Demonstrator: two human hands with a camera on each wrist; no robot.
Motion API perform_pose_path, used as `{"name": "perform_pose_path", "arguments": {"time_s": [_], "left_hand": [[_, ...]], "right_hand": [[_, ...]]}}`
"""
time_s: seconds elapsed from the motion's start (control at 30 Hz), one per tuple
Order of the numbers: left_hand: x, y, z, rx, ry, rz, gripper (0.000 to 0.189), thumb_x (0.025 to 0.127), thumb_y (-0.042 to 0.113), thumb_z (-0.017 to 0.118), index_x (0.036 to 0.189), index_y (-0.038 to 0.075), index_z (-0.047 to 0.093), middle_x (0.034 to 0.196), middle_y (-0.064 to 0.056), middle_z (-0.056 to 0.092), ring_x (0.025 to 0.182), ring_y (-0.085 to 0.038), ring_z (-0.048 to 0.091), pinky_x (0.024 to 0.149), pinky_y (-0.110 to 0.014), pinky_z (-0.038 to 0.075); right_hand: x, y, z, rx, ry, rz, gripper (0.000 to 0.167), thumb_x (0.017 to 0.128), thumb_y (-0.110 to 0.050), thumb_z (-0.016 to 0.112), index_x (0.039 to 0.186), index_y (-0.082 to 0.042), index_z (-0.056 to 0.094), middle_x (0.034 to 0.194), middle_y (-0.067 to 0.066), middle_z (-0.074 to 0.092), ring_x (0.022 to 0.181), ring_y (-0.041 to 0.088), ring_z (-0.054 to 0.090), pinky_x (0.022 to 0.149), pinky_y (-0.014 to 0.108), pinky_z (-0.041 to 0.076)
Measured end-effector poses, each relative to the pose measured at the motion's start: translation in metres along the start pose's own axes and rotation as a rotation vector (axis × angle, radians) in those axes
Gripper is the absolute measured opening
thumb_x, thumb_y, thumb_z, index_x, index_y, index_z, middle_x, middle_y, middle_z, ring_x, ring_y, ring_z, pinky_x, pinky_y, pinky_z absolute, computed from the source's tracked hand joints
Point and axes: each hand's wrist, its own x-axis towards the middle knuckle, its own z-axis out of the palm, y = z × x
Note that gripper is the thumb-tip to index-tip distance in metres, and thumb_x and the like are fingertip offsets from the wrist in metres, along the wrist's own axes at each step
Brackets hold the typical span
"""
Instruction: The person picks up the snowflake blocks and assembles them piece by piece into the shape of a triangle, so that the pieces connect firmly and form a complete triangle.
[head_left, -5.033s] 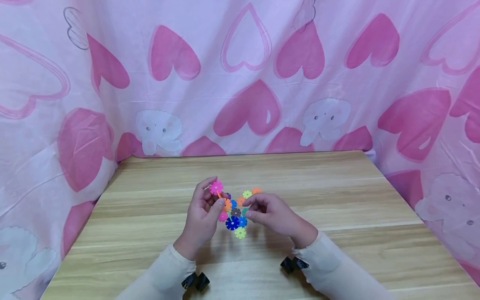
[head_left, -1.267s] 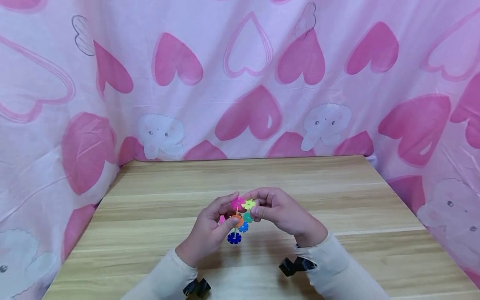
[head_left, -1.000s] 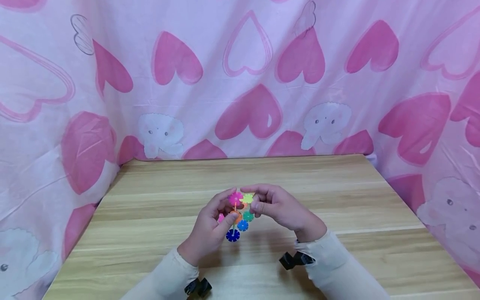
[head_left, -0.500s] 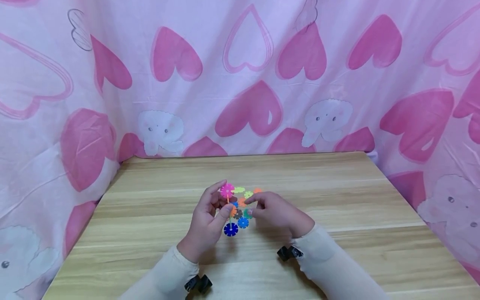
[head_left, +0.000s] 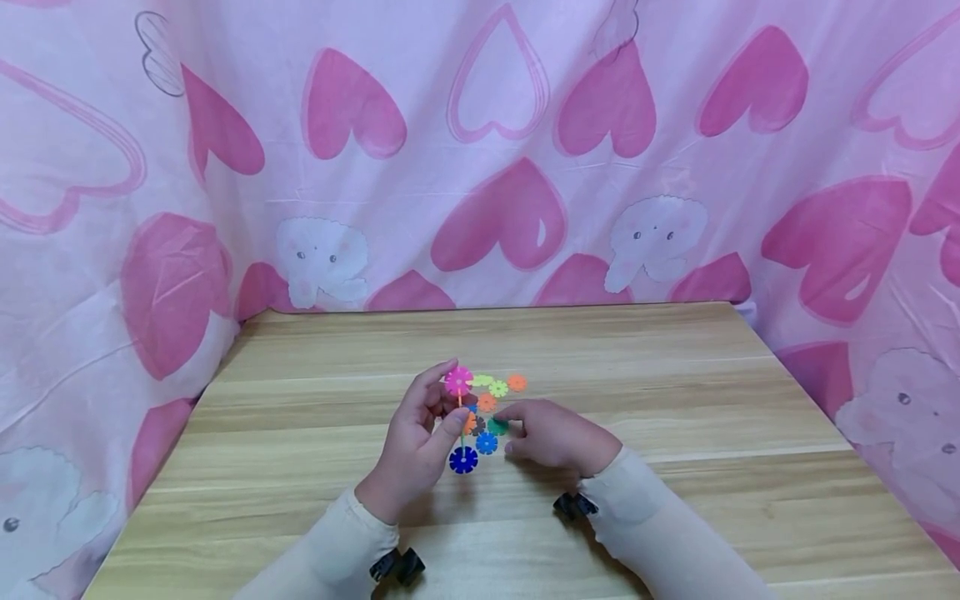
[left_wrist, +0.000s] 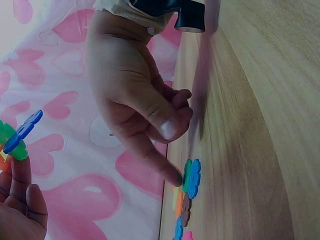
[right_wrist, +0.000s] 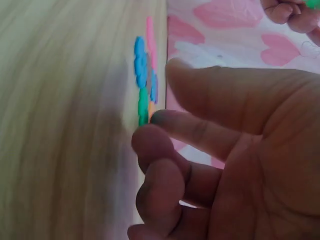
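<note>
Here's the chain of toy discs (head_left: 461,401), up above the table (head_left: 675,375), pinched in the left hand (head_left: 412,437): a pink disc (head_left: 459,381) on top, a dark blue disc (head_left: 463,461) at the bottom, a yellow disc (head_left: 482,381) seemingly slotted into the pink. Those joins look done! Loose discs (head_left: 487,402) lie on the table, so the linking seems only part finished. And the right hand (head_left: 562,433) reaches in, thumb and forefinger apart, gripping nothing, forefinger at the green disc (head_left: 497,427); touching or not, I can't quite tell.
</note>
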Motion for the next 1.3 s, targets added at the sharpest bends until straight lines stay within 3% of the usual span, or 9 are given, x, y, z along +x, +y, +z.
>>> {"name": "perform_pose_path", "arguments": {"time_s": [0.07,0.2,0.3,0.5,0.83,0.97,1.1,1.17,1.3], "left_hand": [[0.0,0.0,0.0,-0.002,-0.003,0.008,0.061,0.104,0.002,0.062,0.157,0.022,0.041,0.119,-0.012,0.07,0.101,-0.02,0.062,0.086,-0.026,0.054],[0.0,0.002,0.001,-0.005,-0.008,0.007,0.06,0.104,0.002,0.061,0.158,0.022,0.041,0.119,-0.014,0.07,0.101,-0.02,0.062,0.086,-0.026,0.055],[0.0,0.003,0.001,-0.003,-0.01,0.0,0.061,0.104,0.003,0.061,0.158,0.023,0.041,0.12,-0.014,0.07,0.102,-0.02,0.063,0.086,-0.026,0.055],[-0.001,0.003,0.002,0.003,-0.008,-0.007,0.061,0.104,0.004,0.062,0.158,0.024,0.041,0.119,-0.013,0.069,0.101,-0.02,0.062,0.085,-0.026,0.055],[-0.001,0.002,0.001,0.006,0.002,0.001,0.06,0.105,0.005,0.062,0.158,0.023,0.041,0.119,-0.009,0.07,0.103,-0.02,0.063,0.087,-0.026,0.055],[0.0,0.002,0.001,-0.001,0.003,-0.007,0.06,0.105,0.005,0.062,0.158,0.025,0.041,0.12,-0.011,0.069,0.105,-0.02,0.064,0.088,-0.026,0.055],[-0.001,0.003,0.0,-0.002,0.003,-0.008,0.06,0.105,0.006,0.061,0.158,0.025,0.04,0.121,-0.013,0.069,0.105,-0.021,0.063,0.088,-0.026,0.055],[-0.001,0.004,0.0,-0.001,0.007,-0.019,0.06,0.106,0.007,0.061,0.158,0.027,0.04,0.122,-0.012,0.069,0.107,-0.02,0.064,0.088,-0.026,0.055],[0.0,0.004,0.0,0.011,0.013,-0.022,0.061,0.106,0.007,0.062,0.158,0.028,0.039,0.122,-0.01,0.069,0.109,-0.021,0.065,0.089,-0.027,0.056]], "right_hand": [[0.001,0.0,0.0,-0.027,0.01,0.019,0.043,0.094,-0.019,0.08,0.136,-0.023,0.071,0.14,0.002,0.067,0.105,0.022,0.061,0.101,0.053,0.053],[0.001,-0.001,0.0,-0.057,0.021,0.053,0.032,0.092,-0.012,0.081,0.121,-0.023,0.074,0.107,0.003,0.072,0.085,0.023,0.06,0.078,0.042,0.053],[0.001,-0.001,0.0,-0.074,0.028,0.058,0.029,0.091,-0.008,0.081,0.115,-0.024,0.072,0.091,0.001,0.067,0.08,0.023,0.059,0.073,0.039,0.052],[0.0,-0.001,0.001,-0.103,0.014,0.039,0.025,0.09,-0.007,0.082,0.105,-0.024,0.07,0.096,-0.003,0.068,0.087,0.022,0.059,0.083,0.043,0.054],[-0.005,-0.002,-0.003,-0.15,-0.007,0.055,0.024,0.09,-0.012,0.084,0.088,-0.017,0.061,0.079,0.0,0.059,0.075,0.021,0.057,0.069,0.035,0.047],[-0.007,-0.002,-0.005,-0.088,-0.014,0.08,0.022,0.091,-0.012,0.083,0.09,-0.017,0.061,0.08,0.002,0.06,0.075,0.022,0.058,0.067,0.036,0.048],[-0.004,0.001,-0.009,0.052,0.023,0.033,0.019,0.093,-0.008,0.078,0.097,-0.018,0.061,0.084,0.005,0.061,0.075,0.024,0.058,0.065,0.036,0.049],[-0.003,0.0,-0.012,0.153,0.082,-0.024,0.019,0.096,-0.007,0.075,0.102,-0.019,0.062,0.087,0.006,0.061,0.075,0.023,0.058,0.064,0.035,0.05],[-0.006,-0.007,-0.018,0.326,0.278,-0.227,0.023,0.099,-0.006,0.072,0.116,-0.019,0.064,0.091,0.006,0.062,0.078,0.023,0.057,0.065,0.029,0.052]]}}
